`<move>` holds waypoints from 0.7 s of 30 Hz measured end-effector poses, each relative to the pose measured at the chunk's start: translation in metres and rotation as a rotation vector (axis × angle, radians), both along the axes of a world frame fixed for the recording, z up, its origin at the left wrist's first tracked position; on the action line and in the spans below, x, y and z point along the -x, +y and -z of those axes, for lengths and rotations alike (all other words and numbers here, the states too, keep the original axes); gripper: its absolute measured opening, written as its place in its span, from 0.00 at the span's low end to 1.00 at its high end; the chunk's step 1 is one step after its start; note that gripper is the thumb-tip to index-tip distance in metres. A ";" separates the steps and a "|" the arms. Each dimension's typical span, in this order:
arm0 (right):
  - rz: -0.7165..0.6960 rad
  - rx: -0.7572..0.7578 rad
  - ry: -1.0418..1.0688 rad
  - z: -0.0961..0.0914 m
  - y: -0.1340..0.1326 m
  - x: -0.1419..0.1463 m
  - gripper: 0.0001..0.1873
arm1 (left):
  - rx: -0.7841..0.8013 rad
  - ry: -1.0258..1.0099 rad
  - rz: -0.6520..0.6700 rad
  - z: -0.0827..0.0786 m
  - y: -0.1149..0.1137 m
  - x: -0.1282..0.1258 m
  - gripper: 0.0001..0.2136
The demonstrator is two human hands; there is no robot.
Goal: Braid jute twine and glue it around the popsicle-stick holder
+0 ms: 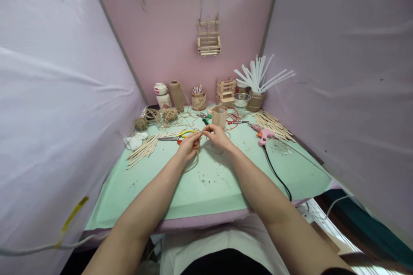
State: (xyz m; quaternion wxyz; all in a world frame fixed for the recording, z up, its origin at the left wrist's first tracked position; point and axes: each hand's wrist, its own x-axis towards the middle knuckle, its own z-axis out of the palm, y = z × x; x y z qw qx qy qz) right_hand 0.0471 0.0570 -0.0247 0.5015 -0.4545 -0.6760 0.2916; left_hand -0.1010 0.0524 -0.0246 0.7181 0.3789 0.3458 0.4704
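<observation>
My left hand (190,146) and my right hand (217,135) meet over the middle of the table, fingertips pinched close together. Between them runs a thin strand of jute twine (201,134), and a loop of twine (195,162) hangs below my left hand. Just beyond my right hand stands a small cup of wooden sticks (219,116), upright. Scissors (168,139) lie to the left of my left hand, beside a yellow-handled tool (187,132). How the strand passes through my fingers is too small to make out.
A pink glue gun (266,135) lies at right, its black cord (276,173) crossing the table's front edge. Wooden sticks (274,125) are spread at right, more sticks (144,151) at left. Tangled twine (166,116), jars and a pot of white glue sticks (256,101) line the back.
</observation>
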 end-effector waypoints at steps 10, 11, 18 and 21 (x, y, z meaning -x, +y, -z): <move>-0.025 -0.001 -0.026 -0.001 0.001 -0.002 0.06 | -0.074 0.027 -0.017 0.001 0.000 0.000 0.14; -0.023 -0.007 -0.034 -0.002 0.001 -0.002 0.06 | -0.094 0.036 -0.017 0.002 0.000 -0.001 0.14; 0.041 -0.126 -0.092 -0.006 -0.002 -0.003 0.06 | -0.294 0.201 -0.329 0.005 0.000 -0.004 0.10; 0.024 -0.177 -0.138 -0.008 -0.006 0.000 0.07 | -0.370 0.252 -0.389 0.005 -0.002 -0.004 0.09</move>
